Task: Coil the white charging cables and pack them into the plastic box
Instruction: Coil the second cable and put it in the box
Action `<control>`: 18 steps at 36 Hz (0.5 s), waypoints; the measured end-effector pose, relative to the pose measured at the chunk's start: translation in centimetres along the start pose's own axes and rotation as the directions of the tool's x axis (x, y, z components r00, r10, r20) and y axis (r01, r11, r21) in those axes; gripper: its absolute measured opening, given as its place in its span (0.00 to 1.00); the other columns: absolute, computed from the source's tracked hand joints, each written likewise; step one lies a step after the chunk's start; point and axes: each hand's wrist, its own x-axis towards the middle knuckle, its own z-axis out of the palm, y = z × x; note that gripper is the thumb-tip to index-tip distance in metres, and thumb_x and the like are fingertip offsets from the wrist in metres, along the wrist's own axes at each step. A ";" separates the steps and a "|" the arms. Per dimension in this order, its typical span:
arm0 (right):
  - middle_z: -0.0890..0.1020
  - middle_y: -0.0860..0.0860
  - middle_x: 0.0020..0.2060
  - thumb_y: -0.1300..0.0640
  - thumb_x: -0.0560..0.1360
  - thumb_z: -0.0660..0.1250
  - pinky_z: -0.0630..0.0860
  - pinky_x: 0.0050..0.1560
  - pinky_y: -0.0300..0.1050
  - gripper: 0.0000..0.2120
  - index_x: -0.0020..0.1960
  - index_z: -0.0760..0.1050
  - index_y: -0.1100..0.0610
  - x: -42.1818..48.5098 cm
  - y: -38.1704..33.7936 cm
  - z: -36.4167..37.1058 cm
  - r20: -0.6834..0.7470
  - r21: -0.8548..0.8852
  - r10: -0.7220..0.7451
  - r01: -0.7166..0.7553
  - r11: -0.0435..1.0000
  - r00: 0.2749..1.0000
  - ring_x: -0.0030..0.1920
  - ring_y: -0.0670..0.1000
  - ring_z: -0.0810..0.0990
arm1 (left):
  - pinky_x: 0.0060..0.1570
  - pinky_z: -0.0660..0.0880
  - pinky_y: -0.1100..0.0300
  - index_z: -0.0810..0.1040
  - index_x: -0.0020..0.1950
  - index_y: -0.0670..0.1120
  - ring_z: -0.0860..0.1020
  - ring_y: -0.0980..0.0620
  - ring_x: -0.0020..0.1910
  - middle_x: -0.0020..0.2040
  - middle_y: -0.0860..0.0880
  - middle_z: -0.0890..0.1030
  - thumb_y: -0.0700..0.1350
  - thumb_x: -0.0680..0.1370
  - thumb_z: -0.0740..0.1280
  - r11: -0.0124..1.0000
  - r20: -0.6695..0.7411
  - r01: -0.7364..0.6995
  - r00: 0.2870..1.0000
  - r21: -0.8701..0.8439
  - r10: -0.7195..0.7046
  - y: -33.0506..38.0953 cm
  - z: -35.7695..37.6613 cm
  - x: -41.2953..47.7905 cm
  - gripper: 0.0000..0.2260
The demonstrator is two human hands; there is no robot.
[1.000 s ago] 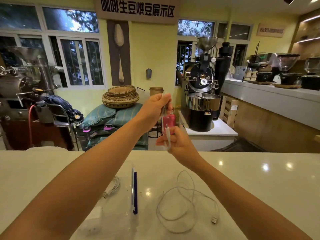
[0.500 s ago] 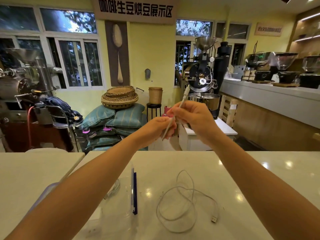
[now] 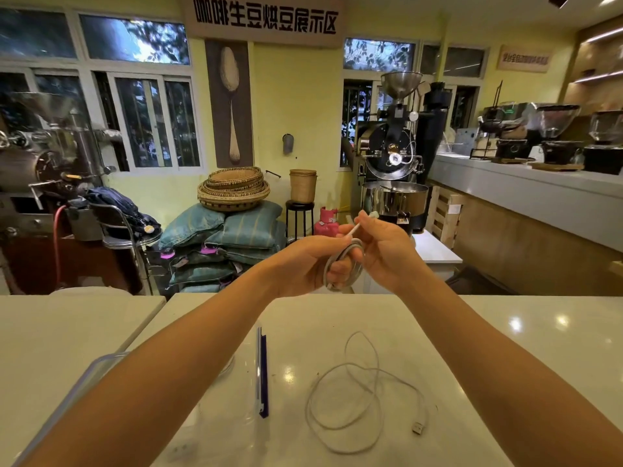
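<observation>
Aloft, coiled cable (image 3: 344,264) between both hands.

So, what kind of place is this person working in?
Probably a coffee roastery or café showroom: a black drum coffee roaster stands behind the white counter, grinders line the side bar, and stacked sacks lie against the wall.

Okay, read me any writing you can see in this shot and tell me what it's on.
"咖啡生豆烘豆展示区": black characters on the long banner above the spoon poster.
Small sign high on the right wall: characters too blurred to read.
Green display on a machine on the right counter: too small to read.
No readable text on the cables or box.
</observation>
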 end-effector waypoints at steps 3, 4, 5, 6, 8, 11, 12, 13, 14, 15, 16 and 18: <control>0.79 0.51 0.22 0.58 0.79 0.56 0.77 0.27 0.35 0.17 0.35 0.72 0.61 0.1 0.4 -0.3 -0.034 -0.016 0.028 -0.029 0.999 0.999 0.22 0.44 0.78 | 0.31 0.68 0.66 0.74 0.44 0.42 0.68 0.58 0.26 0.27 0.54 0.71 0.45 0.76 0.56 0.999 -0.009 -0.014 1.000 0.045 0.014 0.1 -0.3 -0.3 0.10; 0.78 0.51 0.21 0.58 0.79 0.56 0.76 0.27 0.35 0.17 0.34 0.72 0.61 0.2 0.5 -0.4 -0.040 -0.018 0.038 -0.039 0.999 0.998 0.22 0.44 0.77 | 0.30 0.68 0.67 0.74 0.44 0.41 0.68 0.58 0.26 0.26 0.54 0.71 0.44 0.76 0.57 0.998 -0.020 -0.017 1.000 0.063 0.018 0.1 -0.3 -0.4 0.09; 0.78 0.51 0.21 0.58 0.79 0.56 0.76 0.27 0.36 0.16 0.34 0.72 0.61 0.2 0.6 -0.4 -0.049 -0.015 0.047 -0.048 0.999 0.998 0.22 0.44 0.77 | 0.30 0.69 0.68 0.74 0.44 0.41 0.68 0.58 0.26 0.26 0.54 0.71 0.43 0.76 0.58 0.997 -0.035 -0.021 0.999 0.080 0.024 0.1 -0.4 -0.5 0.08; 0.78 0.51 0.22 0.58 0.79 0.57 0.77 0.28 0.36 0.16 0.35 0.72 0.61 0.3 0.6 -0.4 -0.061 -0.004 0.055 -0.055 0.998 0.997 0.22 0.45 0.78 | 0.29 0.69 0.68 0.74 0.44 0.41 0.68 0.58 0.26 0.26 0.54 0.71 0.42 0.78 0.57 0.996 -0.057 -0.022 0.998 0.091 0.027 0.1 -0.4 -0.5 0.08; 0.79 0.51 0.21 0.59 0.79 0.58 0.78 0.28 0.36 0.14 0.36 0.73 0.61 0.4 0.7 -0.4 -0.092 0.026 0.072 -0.070 0.997 0.993 0.23 0.45 0.79 | 0.28 0.68 0.69 0.75 0.43 0.42 0.68 0.59 0.25 0.25 0.55 0.71 0.41 0.80 0.53 0.993 -0.122 -0.016 0.992 0.117 0.031 0.0 -0.4 -0.4 0.12; 0.80 0.51 0.20 0.61 0.78 0.60 0.79 0.26 0.35 0.11 0.37 0.73 0.62 0.6 0.9 -0.3 -0.167 0.073 0.113 -0.102 0.992 0.979 0.22 0.45 0.80 | 0.28 0.65 0.69 0.73 0.40 0.44 0.66 0.60 0.23 0.23 0.56 0.71 0.41 0.81 0.51 0.978 -0.245 -0.002 0.968 0.206 0.054 -0.2 -0.4 -0.1 0.14; 0.81 0.51 0.20 0.61 0.77 0.61 0.79 0.25 0.35 0.11 0.37 0.74 0.62 0.6 1.1 -0.3 -0.192 0.083 0.135 -0.121 0.989 0.972 0.22 0.46 0.80 | 0.28 0.64 0.68 0.71 0.40 0.44 0.65 0.60 0.23 0.23 0.56 0.70 0.42 0.81 0.51 0.971 -0.281 0.007 0.958 0.239 0.062 -0.3 -0.3 0.0 0.14; 0.81 0.52 0.22 0.61 0.76 0.62 0.79 0.25 0.36 0.09 0.38 0.74 0.62 0.6 1.2 -0.3 -0.217 0.081 0.157 -0.143 0.986 0.963 0.23 0.47 0.81 | 0.27 0.63 0.68 0.70 0.39 0.44 0.64 0.60 0.22 0.23 0.56 0.69 0.42 0.82 0.51 0.963 -0.309 0.017 0.949 0.269 0.070 -0.5 -0.2 0.1 0.14; 0.81 0.53 0.25 0.60 0.76 0.64 0.79 0.24 0.36 0.08 0.39 0.75 0.62 0.6 1.3 -0.2 -0.245 0.063 0.175 -0.164 0.984 0.954 0.26 0.48 0.81 | 0.27 0.63 0.68 0.69 0.39 0.44 0.63 0.60 0.22 0.23 0.56 0.68 0.43 0.82 0.50 0.957 -0.331 0.027 0.941 0.288 0.073 -0.7 -0.2 0.2 0.14; 0.81 0.53 0.29 0.60 0.75 0.65 0.78 0.25 0.37 0.07 0.39 0.75 0.61 0.6 1.3 -0.2 -0.272 0.030 0.183 -0.182 0.983 0.945 0.29 0.49 0.80 | 0.26 0.63 0.69 0.69 0.40 0.44 0.63 0.61 0.22 0.24 0.55 0.67 0.43 0.82 0.50 0.955 -0.349 0.037 0.934 0.293 0.071 -0.8 -0.1 0.3 0.14; 0.80 0.54 0.32 0.59 0.75 0.66 0.78 0.26 0.37 0.07 0.40 0.75 0.61 0.7 1.4 -0.2 -0.291 -0.015 0.181 -0.193 0.981 0.940 0.32 0.50 0.79 | 0.25 0.63 0.70 0.69 0.40 0.44 0.63 0.61 0.22 0.25 0.54 0.66 0.43 0.82 0.50 0.957 -0.364 0.048 0.929 0.284 0.062 -0.9 -0.1 0.3 0.14; 0.79 0.54 0.33 0.58 0.74 0.67 0.79 0.29 0.39 0.06 0.41 0.76 0.61 0.8 1.6 -0.4 -0.303 -0.121 0.155 -0.199 0.972 0.940 0.33 0.49 0.78 | 0.25 0.63 0.70 0.70 0.40 0.44 0.63 0.61 0.23 0.27 0.53 0.65 0.43 0.82 0.50 0.965 -0.375 0.060 0.926 0.254 0.041 -1.1 -0.2 0.3 0.14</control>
